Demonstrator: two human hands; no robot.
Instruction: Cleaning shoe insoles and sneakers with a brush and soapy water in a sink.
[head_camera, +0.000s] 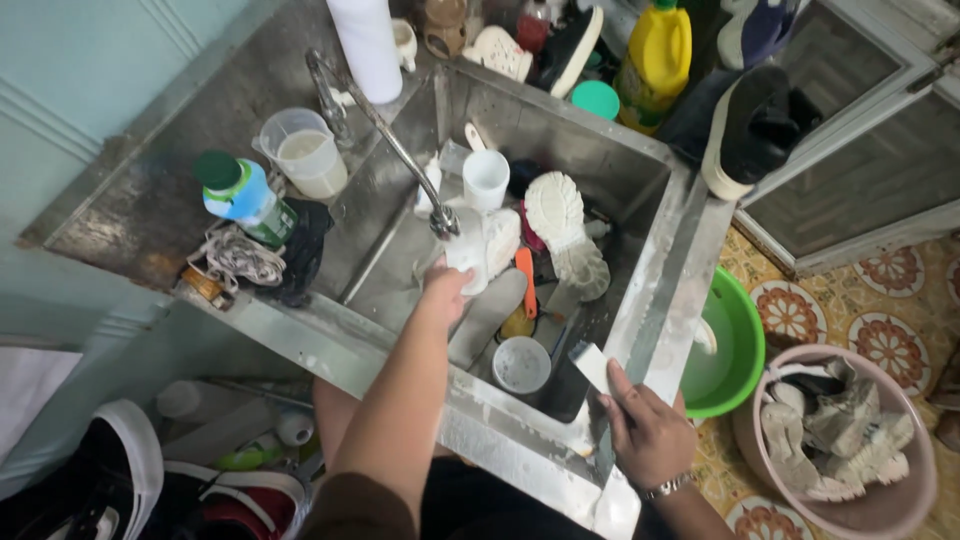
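Right now the left hand (442, 285) holds a white shoe (470, 250) under the tap (440, 222) in the steel sink (655, 215), grip closed around it. The right hand (645, 430) pinches a white sponge (592, 365) at the sink's near rim. It looks like scrubbing work; sponge and shoe would need bringing together.

up and left of your left hand (445, 290), a green-capped bottle with a blue and green label (243, 196) lies on the counter; far up and right, a yellow bottle (655, 55) stands behind the sink.
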